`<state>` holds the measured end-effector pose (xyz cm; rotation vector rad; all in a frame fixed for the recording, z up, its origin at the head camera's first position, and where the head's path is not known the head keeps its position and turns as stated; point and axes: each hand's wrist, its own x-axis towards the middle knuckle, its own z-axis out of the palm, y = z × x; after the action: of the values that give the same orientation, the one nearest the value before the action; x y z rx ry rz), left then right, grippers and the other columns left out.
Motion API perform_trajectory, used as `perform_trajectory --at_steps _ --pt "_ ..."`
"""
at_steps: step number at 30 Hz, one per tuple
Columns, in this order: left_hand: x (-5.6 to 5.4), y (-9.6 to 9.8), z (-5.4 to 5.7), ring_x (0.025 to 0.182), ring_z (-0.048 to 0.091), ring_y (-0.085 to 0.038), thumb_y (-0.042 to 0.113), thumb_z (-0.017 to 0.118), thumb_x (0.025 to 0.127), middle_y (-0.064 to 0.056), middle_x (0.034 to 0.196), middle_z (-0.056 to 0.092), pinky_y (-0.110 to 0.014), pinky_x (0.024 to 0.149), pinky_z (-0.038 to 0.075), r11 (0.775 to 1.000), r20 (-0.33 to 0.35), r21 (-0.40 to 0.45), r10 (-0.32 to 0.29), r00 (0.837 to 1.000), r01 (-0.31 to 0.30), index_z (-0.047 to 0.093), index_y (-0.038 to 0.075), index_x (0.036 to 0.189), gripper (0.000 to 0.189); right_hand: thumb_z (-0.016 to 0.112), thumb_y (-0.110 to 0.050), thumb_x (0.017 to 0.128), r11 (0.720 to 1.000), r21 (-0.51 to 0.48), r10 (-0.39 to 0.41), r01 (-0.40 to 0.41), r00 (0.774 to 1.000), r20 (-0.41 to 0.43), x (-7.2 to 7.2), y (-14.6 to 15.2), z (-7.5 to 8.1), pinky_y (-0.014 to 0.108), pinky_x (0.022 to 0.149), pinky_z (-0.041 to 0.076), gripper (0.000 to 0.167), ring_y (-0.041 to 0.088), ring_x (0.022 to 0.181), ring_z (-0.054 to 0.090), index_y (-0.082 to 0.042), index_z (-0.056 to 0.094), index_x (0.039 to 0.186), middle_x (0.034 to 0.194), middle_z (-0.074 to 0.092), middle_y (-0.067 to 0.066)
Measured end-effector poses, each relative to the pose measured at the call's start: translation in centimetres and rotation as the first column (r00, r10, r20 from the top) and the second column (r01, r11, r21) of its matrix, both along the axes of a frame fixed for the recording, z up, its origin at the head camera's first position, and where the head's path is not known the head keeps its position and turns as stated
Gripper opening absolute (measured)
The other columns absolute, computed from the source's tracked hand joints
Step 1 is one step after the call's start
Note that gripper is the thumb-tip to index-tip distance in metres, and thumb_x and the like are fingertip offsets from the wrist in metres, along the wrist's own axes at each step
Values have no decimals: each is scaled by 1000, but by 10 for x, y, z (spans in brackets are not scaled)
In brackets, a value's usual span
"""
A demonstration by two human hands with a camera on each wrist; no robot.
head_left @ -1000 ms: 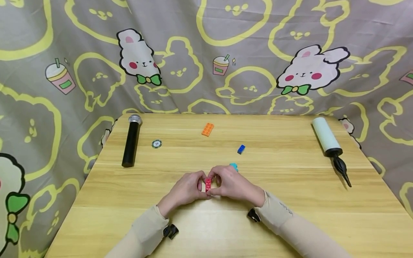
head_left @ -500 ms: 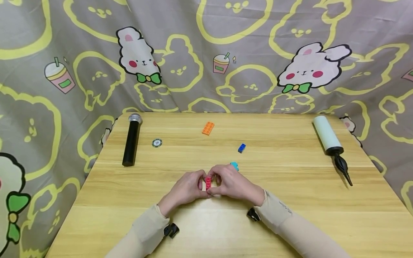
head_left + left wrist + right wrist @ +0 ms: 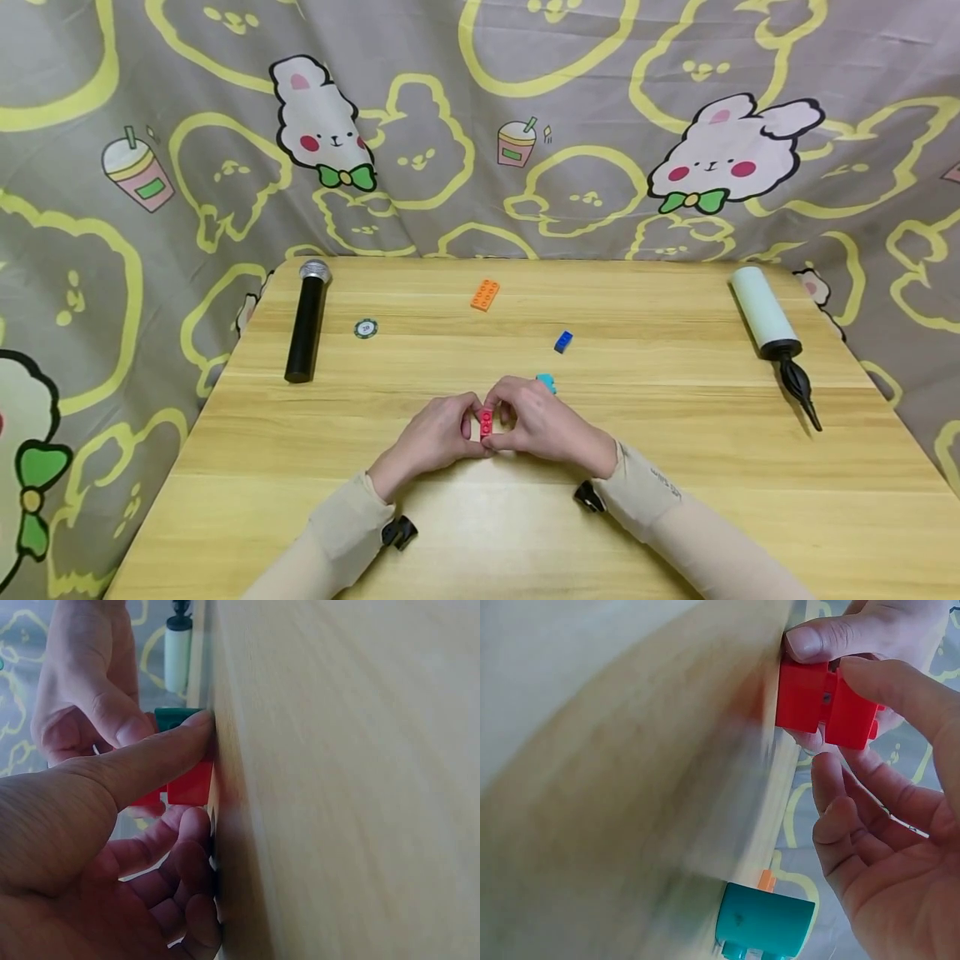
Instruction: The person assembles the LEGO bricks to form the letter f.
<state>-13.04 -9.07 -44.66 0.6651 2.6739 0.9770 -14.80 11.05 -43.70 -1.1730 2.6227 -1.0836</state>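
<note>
Two red toy bricks are stacked, studs up, between my hands over the table's near middle. The right wrist view shows a narrow gap between the lower brick and the upper brick. My left hand pinches the lower brick beside the tabletop, thumb on its near end. From the other side my right hand pinches the upper one between thumb and fingers. Just beyond my right hand lies a teal brick, partly hidden in the head view.
Farther back lie a blue brick, an orange brick and a poker chip. A black microphone is at the left of the table, a pale hand pump at the right. A patterned curtain hangs behind.
Both hands keep their grip on the red bricks in nearly the same place. The head view has tilted slightly, so the objects at the back appear a little higher.
</note>
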Motion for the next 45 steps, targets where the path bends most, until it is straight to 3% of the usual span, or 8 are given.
perform_trajectory --at_steps 11,27,33,45 --pt "0 -1 0 56 46 -6 30 89 74 8 67 52 -25 51 37 1000 3 -4 4 1000 -4 60 17 91 36 87 -21 76 1000 -26 0 1 999 36 -1 0 0 29 68 53 27 15 76 66 -10 67 91 85 67 -1" --pt "-1 -2 3 55 45 -7 33 88 74 8 65 51 -25 51 35 1000 28 -24 9 1000 -8 59 18 88 36 86 -21 77 999 43 23 -20 997 -77 -1 -2 3 22 63 47 28 15 69 59 -8 68 93 87 66 -1" --pt "-3 0 2 56 45 -7 35 89 73 7 66 52 -25 51 36 999 17 -38 3 1000 -3 58 18 87 37 85 -22 77 998 56 28 -23 997 -74 -1 -2 3 21 63 47 28 14 69 59 -7 68 93 87 66 -1" --pt "-3 1 2 58 46 -7 35 87 75 7 67 52 -25 53 37 999 36 -41 9 999 -8 64 15 99 39 86 -24 76 998 53 22 -19 998 -59 -1 0 2 23 66 47 30 15 72 60 -8 68 95 89 67 -3"
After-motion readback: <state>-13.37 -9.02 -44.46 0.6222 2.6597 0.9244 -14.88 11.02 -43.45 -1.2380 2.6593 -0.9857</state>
